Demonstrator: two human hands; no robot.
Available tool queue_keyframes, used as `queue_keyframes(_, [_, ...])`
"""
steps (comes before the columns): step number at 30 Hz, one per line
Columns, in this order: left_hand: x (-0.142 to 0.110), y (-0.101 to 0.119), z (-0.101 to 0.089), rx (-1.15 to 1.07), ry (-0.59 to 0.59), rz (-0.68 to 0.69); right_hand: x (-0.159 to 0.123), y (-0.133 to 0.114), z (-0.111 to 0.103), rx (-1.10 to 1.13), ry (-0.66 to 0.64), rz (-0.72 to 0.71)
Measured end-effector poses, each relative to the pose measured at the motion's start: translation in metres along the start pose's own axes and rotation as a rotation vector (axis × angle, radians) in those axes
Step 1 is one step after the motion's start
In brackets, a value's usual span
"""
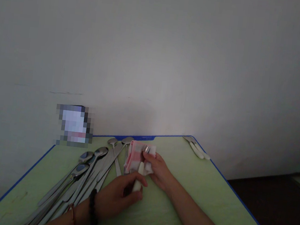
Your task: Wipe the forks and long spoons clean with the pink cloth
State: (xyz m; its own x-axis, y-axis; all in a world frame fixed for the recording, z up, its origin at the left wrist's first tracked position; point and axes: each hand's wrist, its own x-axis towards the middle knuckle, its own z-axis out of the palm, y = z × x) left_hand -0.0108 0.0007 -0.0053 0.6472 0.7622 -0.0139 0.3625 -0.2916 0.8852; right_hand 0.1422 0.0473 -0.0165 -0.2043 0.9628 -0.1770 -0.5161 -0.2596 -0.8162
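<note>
My left hand (pixel 119 195) is closed round the white handle of a small utensil (pixel 139 178), thumb and fingers pinching it. My right hand (pixel 158 169) grips a pink and white cloth (pixel 135 157) that is wrapped round the utensil's metal end, whose tip shows at the cloth's top. Both hands work just above the green table (pixel 210 199), near its middle. A black bead bracelet and a thin band sit on my left wrist.
Several long metal spoons (pixel 89 170) lie fanned out on the table's left side. Two white-handled utensils (pixel 197 148) rest at the far right corner. A blurred box (pixel 74 125) stands at the back left against a plain wall. The table has a blue edge.
</note>
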Motion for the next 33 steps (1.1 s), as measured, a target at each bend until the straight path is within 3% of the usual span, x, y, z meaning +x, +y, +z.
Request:
queue_keyframes(13, [0.000, -0.001, 0.000, -0.009, -0.001, 0.008, 0.001, 0.000, 0.000, -0.019, 0.024, 0.012])
queue_keyframes(25, [0.001, 0.000, -0.003, -0.310, -0.098, 0.043, 0.001, 0.000, 0.002, -0.033, 0.025, -0.006])
queue_keyframes(33, [0.002, -0.001, 0.000, -0.304, -0.005, -0.030, 0.011, 0.004, -0.002, 0.147, 0.104, -0.042])
